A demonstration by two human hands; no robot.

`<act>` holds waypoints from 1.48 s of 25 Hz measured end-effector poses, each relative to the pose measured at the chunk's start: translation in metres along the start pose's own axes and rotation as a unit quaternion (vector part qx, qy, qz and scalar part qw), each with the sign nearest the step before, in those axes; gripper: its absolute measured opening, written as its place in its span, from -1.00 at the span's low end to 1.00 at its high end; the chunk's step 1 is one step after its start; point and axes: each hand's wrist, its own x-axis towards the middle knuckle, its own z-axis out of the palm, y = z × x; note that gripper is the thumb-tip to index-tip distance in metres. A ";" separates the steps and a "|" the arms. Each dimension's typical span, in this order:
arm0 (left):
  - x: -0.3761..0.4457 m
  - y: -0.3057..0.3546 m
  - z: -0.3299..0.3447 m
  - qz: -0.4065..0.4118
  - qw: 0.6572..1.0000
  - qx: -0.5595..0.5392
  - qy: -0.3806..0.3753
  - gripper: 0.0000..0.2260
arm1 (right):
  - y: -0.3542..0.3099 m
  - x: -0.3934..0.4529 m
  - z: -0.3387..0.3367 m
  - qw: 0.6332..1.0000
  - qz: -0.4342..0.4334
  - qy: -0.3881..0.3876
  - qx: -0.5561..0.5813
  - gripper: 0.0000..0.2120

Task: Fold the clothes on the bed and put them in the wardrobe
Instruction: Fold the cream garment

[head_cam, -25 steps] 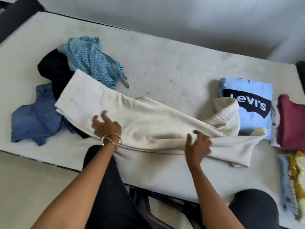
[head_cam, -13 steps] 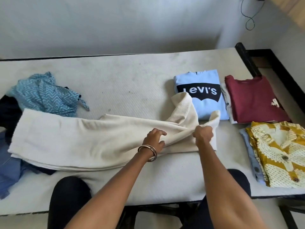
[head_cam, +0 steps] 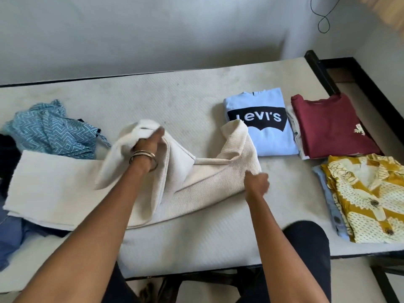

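Cream trousers (head_cam: 54, 189) lie stretched across the bed (head_cam: 175, 99), centre to 9 o'clock, flat leg end at left, bunched end toward the centre. Left hand (head_cam: 148, 142), bangles on wrist, grips a raised fold of the cream cloth near frame centre, fingers curled round it, fabric lifted off the mattress. Right hand (head_cam: 256, 182) at about 4 o'clock from the left hand, fingers curled, pinching the cloth's right edge low against the bed; exact finger placement is blurred. Another peak of the cream fabric stands up at 1 o'clock from centre, touching the lower left corner of the folded light blue Levi's shirt (head_cam: 269, 138).

Folded maroon shirt (head_cam: 330, 125) just beside the blue one at 3 o'clock, resting on a pale garment. Yellow patterned shirt (head_cam: 367, 200) at 4 o'clock, stacked on a light blue buttoned piece. Unfolded pile at 9 o'clock: blue zigzag-print garment (head_cam: 50, 132), dark garment (head_cam: 7, 152) under it, denim piece (head_cam: 8, 241) at 8 o'clock, partly beneath the trousers. Person's dark-clad knees at 6 o'clock, against the bed edge.
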 end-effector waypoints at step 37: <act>-0.121 -0.179 0.080 0.251 0.619 0.568 -0.481 -0.59 | 0.022 0.019 -0.143 0.932 -0.062 0.268 -0.235 -0.50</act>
